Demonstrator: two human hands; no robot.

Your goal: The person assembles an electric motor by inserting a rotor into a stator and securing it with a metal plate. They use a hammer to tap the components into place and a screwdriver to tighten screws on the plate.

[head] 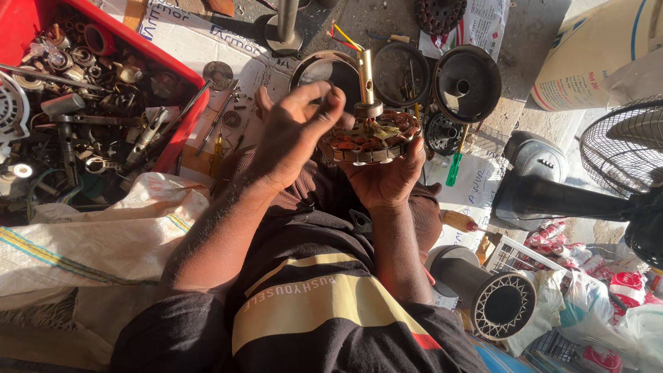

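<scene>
My right hand (pixel 387 176) cups a round fan motor stator (pixel 373 138) from below; it shows copper windings and a brass shaft standing up, with coloured wires at the top. My left hand (pixel 293 131) hovers over its left edge, fingers bent and pinched together at the windings. Both hands are raised above my lap, over my dark striped shirt.
A red crate (pixel 176 72) of metal parts and tools sits at the left. Round black motor covers (pixel 466 83) lie ahead. A green-handled screwdriver (pixel 452 169), a black fan stand (pixel 552 197), a wire fan guard (pixel 625 141), white sacks (pixel 103 242) and a black cylinder (pixel 490 293) surround me.
</scene>
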